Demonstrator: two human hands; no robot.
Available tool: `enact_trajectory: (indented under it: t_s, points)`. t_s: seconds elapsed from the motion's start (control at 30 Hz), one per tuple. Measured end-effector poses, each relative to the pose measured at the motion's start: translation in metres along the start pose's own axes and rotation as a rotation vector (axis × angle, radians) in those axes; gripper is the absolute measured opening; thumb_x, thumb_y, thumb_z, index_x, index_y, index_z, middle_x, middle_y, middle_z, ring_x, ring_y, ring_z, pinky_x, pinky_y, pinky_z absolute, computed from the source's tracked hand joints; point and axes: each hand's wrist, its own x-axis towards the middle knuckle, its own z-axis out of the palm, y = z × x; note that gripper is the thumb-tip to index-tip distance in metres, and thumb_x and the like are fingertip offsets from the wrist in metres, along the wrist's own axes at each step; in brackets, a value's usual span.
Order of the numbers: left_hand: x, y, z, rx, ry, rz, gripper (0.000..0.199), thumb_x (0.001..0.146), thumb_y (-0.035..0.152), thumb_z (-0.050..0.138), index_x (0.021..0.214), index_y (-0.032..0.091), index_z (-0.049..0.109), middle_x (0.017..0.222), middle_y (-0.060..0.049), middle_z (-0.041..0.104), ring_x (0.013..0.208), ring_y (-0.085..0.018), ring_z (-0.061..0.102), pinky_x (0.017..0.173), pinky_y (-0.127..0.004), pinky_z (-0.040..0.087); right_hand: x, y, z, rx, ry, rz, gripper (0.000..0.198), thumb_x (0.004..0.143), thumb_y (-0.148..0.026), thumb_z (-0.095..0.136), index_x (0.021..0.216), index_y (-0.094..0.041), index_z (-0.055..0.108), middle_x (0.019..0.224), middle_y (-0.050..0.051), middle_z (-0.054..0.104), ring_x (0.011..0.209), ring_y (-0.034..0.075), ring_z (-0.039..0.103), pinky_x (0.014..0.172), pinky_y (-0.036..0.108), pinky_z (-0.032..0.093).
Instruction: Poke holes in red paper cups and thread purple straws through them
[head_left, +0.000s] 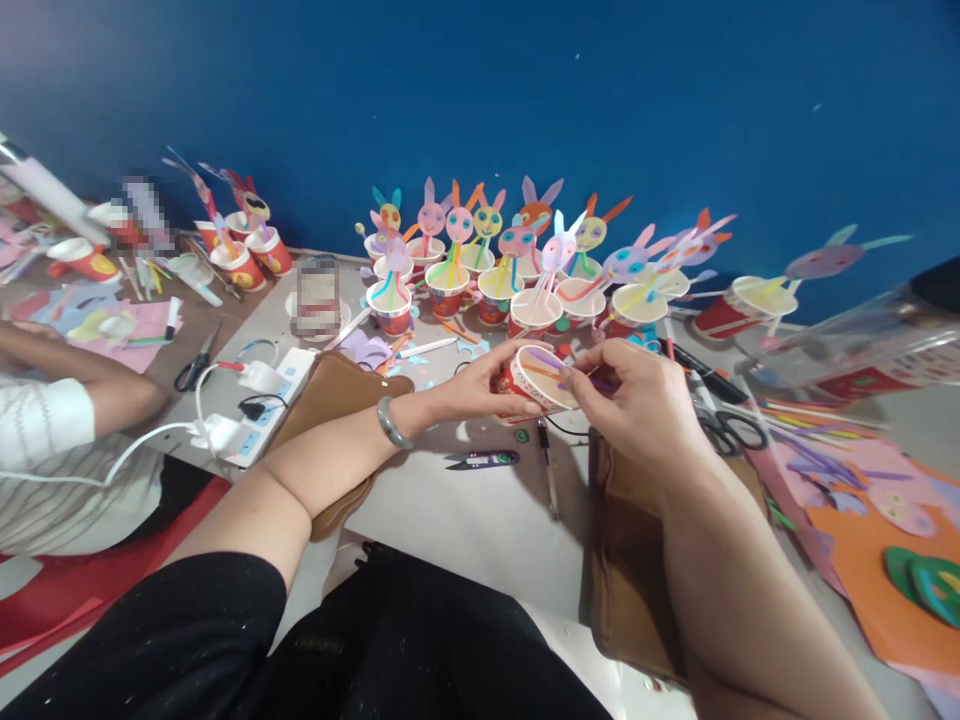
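Observation:
My left hand point(480, 388) is closed around a red and white paper cup point(525, 374), tilted so that its open mouth faces up and toward me. Inside the cup an orange strip shows beside a purple strip point(546, 360). At the cup's right rim, the thumb and fingers of my right hand point(637, 395) pinch the purple strip; more purple shows past the fingers. Below the cup lie thread snips point(484, 460) and a pen point(549, 470). Behind it stand several paper cups point(390, 305) with colourful rabbit-eared paper faces on strips.
Scissors point(731, 432) and coloured paper point(862, 560) lie at the right, near a clear bottle point(847, 340). At the left are a white power strip point(277, 400) with cables, other scissors point(199, 362) and another person's arm point(97, 375). Brown leather-like pieces point(330, 400) flank the middle.

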Motion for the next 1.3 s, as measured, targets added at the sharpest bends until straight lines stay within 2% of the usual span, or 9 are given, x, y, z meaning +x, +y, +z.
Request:
enact_trajectory:
  t_s: [0.17, 0.33, 0.53, 0.73, 1.0, 1.13, 1.3]
  points:
    - [0.002, -0.009, 0.0, 0.09, 0.031, 0.109, 0.09, 0.068, 0.056, 0.092, 0.142, 0.022, 0.053, 0.14, -0.014, 0.061, 0.132, -0.031, 0.061, 0.113, -0.045, 0.05, 0.001, -0.002, -0.001, 0.003, -0.043, 0.046, 0.013, 0.08, -0.028, 0.064, 0.07, -0.024, 0.057, 0.067, 0.003, 0.065, 0.061, 0.019, 0.06, 0.062, 0.032, 0.045]
    - [0.003, -0.013, 0.001, 0.194, 0.062, 0.204, 0.089, 0.068, 0.056, 0.092, 0.141, 0.022, 0.053, 0.143, -0.015, 0.06, 0.136, -0.032, 0.059, 0.119, -0.048, 0.046, 0.001, 0.002, 0.0, 0.061, -0.037, 0.058, 0.012, 0.084, -0.032, 0.068, 0.075, -0.023, 0.066, 0.074, 0.004, 0.07, 0.065, 0.02, 0.064, 0.065, 0.034, 0.049]
    - [0.002, -0.006, -0.001, 0.069, 0.052, 0.094, 0.092, 0.067, 0.053, 0.093, 0.143, 0.023, 0.052, 0.147, -0.015, 0.058, 0.139, -0.033, 0.057, 0.119, -0.049, 0.046, 0.002, 0.004, -0.011, 0.229, -0.049, 0.111, 0.013, 0.076, -0.03, 0.077, 0.086, -0.022, 0.073, 0.08, 0.004, 0.074, 0.07, 0.021, 0.069, 0.066, 0.034, 0.053]
    - [-0.002, 0.004, -0.003, -0.047, -0.038, -0.045, 0.09, 0.066, 0.049, 0.094, 0.142, 0.021, 0.055, 0.137, -0.015, 0.064, 0.129, -0.032, 0.063, 0.109, -0.046, 0.051, 0.0, -0.001, -0.015, 0.352, -0.062, 0.15, 0.023, 0.076, -0.034, 0.08, 0.095, -0.021, 0.078, 0.079, 0.003, 0.076, 0.067, 0.018, 0.068, 0.06, 0.03, 0.053]
    - [-0.003, 0.011, -0.003, -0.021, -0.135, -0.051, 0.084, 0.066, 0.037, 0.095, 0.139, 0.019, 0.057, 0.135, -0.015, 0.065, 0.129, -0.03, 0.063, 0.112, -0.046, 0.049, -0.004, -0.005, -0.013, 0.312, -0.125, 0.121, 0.028, 0.083, -0.041, 0.076, 0.103, -0.022, 0.081, 0.082, 0.003, 0.077, 0.066, 0.017, 0.063, 0.061, 0.031, 0.05]
    - [-0.004, 0.014, -0.002, -0.034, -0.15, -0.093, 0.08, 0.063, 0.037, 0.096, 0.133, 0.018, 0.061, 0.128, -0.014, 0.068, 0.123, -0.029, 0.066, 0.11, -0.046, 0.049, -0.004, -0.006, -0.015, 0.285, -0.149, 0.128, 0.032, 0.083, -0.042, 0.074, 0.107, -0.022, 0.079, 0.073, 0.002, 0.072, 0.061, 0.017, 0.058, 0.058, 0.031, 0.046]
    - [-0.004, 0.016, -0.002, -0.109, -0.159, -0.151, 0.076, 0.066, 0.042, 0.094, 0.129, 0.017, 0.06, 0.12, -0.012, 0.069, 0.112, -0.026, 0.067, 0.104, -0.043, 0.052, -0.004, -0.011, -0.021, 0.213, -0.255, 0.095, 0.013, 0.082, -0.034, 0.07, 0.083, -0.021, 0.072, 0.067, 0.001, 0.07, 0.059, 0.016, 0.06, 0.056, 0.028, 0.045]
